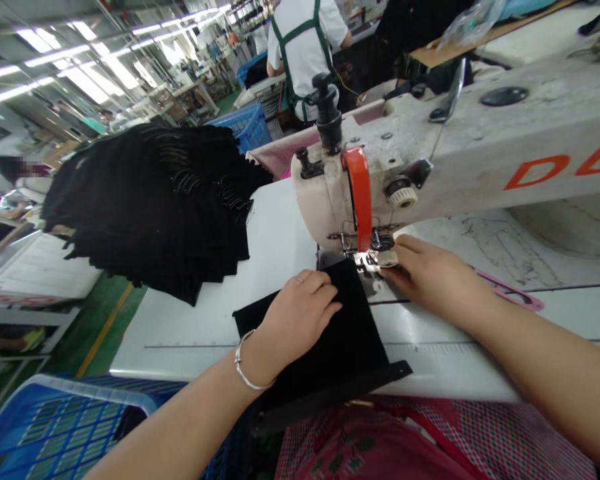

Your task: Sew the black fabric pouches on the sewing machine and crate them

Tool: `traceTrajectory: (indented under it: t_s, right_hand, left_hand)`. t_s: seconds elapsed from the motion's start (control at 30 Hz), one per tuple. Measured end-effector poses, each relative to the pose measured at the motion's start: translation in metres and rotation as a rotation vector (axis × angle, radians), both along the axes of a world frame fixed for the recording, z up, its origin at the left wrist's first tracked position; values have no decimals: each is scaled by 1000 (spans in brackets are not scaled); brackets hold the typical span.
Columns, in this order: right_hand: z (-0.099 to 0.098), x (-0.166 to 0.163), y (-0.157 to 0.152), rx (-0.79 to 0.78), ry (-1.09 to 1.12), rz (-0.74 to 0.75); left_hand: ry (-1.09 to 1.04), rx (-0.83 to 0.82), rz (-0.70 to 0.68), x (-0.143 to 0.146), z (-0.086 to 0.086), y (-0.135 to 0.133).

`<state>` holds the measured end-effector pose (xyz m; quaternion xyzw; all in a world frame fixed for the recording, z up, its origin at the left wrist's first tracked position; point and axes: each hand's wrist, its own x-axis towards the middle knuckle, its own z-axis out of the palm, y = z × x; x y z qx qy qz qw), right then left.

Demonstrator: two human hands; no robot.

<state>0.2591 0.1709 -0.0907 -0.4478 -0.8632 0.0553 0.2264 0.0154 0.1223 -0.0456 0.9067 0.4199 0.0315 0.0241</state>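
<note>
Cloth, black: at needle end of sewing machine; midway, we judge. Left hand: on cloth, fingers loosely bent, unclenched. Right hand: at machine; we cannot tell its grip. Black pile, left of machine: done or waiting, unclear.

A slim silver-toned bracelet ringed the left wrist.
Beyond the bracelet glinted a finger ring; below and right of the bracelet, red clothing bore dark leaf shapes and small checks.
</note>
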Motion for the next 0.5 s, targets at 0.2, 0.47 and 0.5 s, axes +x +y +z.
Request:
traceTrajectory:
  t_s: [0.2, 0.47, 0.5]
  right_hand:
    - [-7, -2, -5, 118, -8, 24]
    - [-10, -3, -14, 56, -24, 273]
    - [-12, -4, -13, 55, -17, 271]
  left_hand:
    - [-185, 0, -114, -1, -39, 11]
    - [-205, -77, -167, -12, -36, 30]
    - [-208, -79, -170, -13, -36, 35]
